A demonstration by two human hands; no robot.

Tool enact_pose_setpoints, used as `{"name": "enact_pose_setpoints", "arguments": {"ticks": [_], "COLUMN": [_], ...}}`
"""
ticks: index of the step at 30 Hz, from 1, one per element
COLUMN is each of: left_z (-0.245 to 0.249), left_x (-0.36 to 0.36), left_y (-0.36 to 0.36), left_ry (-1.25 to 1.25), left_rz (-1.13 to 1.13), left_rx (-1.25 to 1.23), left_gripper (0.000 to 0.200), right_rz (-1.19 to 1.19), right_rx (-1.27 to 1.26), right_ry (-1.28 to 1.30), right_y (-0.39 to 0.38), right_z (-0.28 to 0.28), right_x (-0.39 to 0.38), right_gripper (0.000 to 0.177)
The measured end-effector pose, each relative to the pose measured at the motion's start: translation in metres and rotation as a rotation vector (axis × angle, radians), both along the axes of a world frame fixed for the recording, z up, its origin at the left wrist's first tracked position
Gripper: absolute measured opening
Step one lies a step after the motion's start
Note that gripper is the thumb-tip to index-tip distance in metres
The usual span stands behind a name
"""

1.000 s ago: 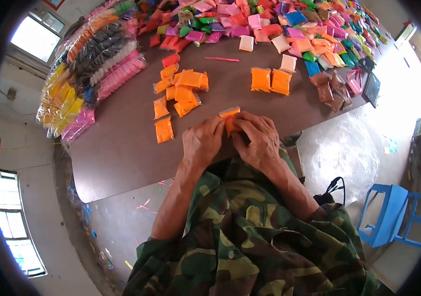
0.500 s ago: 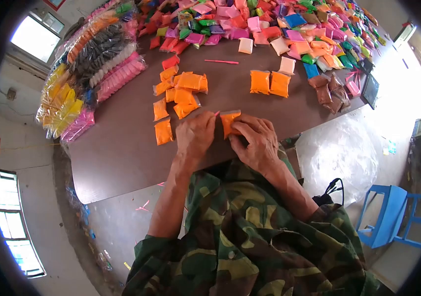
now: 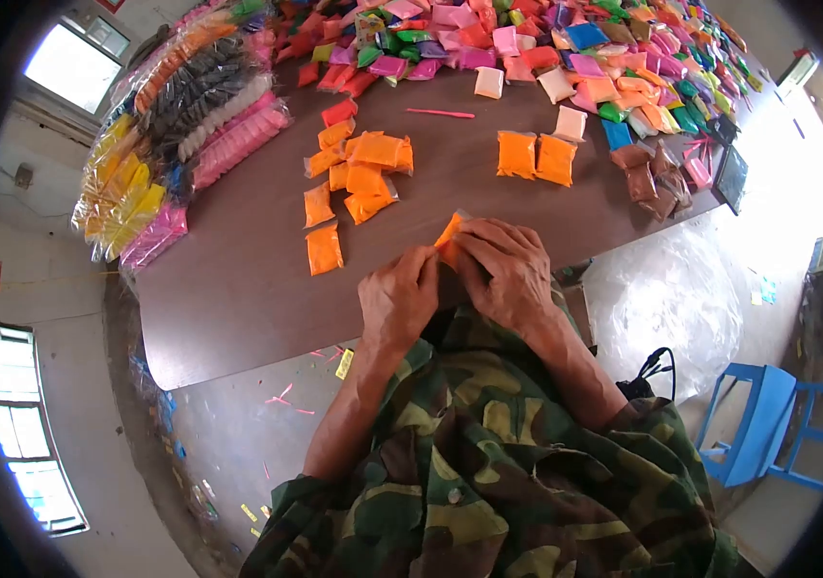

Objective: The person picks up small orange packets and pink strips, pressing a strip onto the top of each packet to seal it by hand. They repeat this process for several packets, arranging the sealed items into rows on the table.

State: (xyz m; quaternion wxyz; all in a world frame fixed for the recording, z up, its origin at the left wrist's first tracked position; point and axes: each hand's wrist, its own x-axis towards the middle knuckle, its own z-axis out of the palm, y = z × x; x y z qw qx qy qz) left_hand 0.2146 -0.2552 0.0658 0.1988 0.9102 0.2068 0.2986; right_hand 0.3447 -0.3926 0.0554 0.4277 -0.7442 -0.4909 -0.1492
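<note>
In the head view, the right hand [image 3: 506, 265] pinches an orange packet [image 3: 449, 241] at the near edge of the brown table [image 3: 228, 308]. The left hand [image 3: 399, 296] is curled nearly closed by its left side; I cannot tell if it grips anything. A blue stool [image 3: 754, 424] stands at right.

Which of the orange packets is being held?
The orange packet in the right hand, near the table's front edge; the other orange packets lie on the table, untouched.
</note>
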Motion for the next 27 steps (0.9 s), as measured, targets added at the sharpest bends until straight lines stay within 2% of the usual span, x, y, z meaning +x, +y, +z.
{"name": "enact_pose_setpoints", "arguments": {"ticks": [2, 5, 9, 12, 15, 21, 27], "left_z": [-0.007, 0.002, 0.002, -0.006, -0.012, -0.005, -0.012], "left_x": [0.0, -0.006, -0.005, -0.001, -0.003, -0.005, -0.011], "left_y": [0.012, 0.025, 0.002, -0.003, 0.017, -0.006, 0.012], "left_ry": [0.017, 0.102, -0.039, 0.042, 0.104, -0.058, 0.035], "left_rz": [0.035, 0.114, -0.025, -0.008, 0.124, -0.038, 0.089], "left_rx": [0.1, -0.002, 0.021, 0.096, 0.103, 0.028, 0.089], "left_gripper": [0.006, 0.005, 0.008, 0.011, 0.012, 0.012, 0.008], "right_rz": [-0.02, -0.033, -0.05, -0.066, -0.075, -0.098, -0.108], "right_rx": [-0.007, -0.021, 0.002, -0.007, -0.014, 0.021, 0.024], "right_ry": [-0.009, -0.015, -0.018, -0.013, -0.006, -0.012, -0.015], "right_y": [0.001, 0.003, 0.003, 0.001, 0.001, 0.004, 0.005], "right_z": [0.002, 0.001, -0.001, -0.001, 0.0, -0.005, -0.006], "right_x": [-0.001, -0.002, -0.003, -0.005, -0.006, -0.006, -0.006], "right_gripper": [0.021, 0.02, 0.022, 0.023, 0.024, 0.025, 0.023]}}
